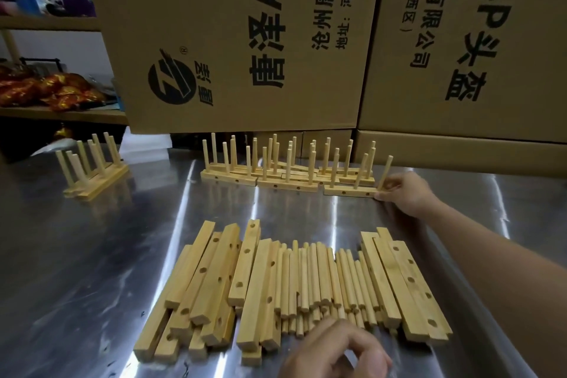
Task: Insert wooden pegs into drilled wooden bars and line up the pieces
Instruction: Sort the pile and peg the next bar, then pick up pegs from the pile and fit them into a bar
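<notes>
Several cardboard boxes (245,40) back the shiny steel worktop (76,270). Beyond the pile of loose pale bars and pegs (306,279), my right hand (405,193) pinches the end of a pegged bar (349,192); at the pile's near edge my left hand (334,350) curls, grip unclear.

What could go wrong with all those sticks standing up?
1. The right hand pinches the end peg of the front bar. A sideways shove could tip that bar into the crowded finished row beside and behind it and knock pieces over.
2. The left hand hovers at the loose pegs, which are round and heaped. A nudge might send some rolling across the shiny metal table.
</notes>
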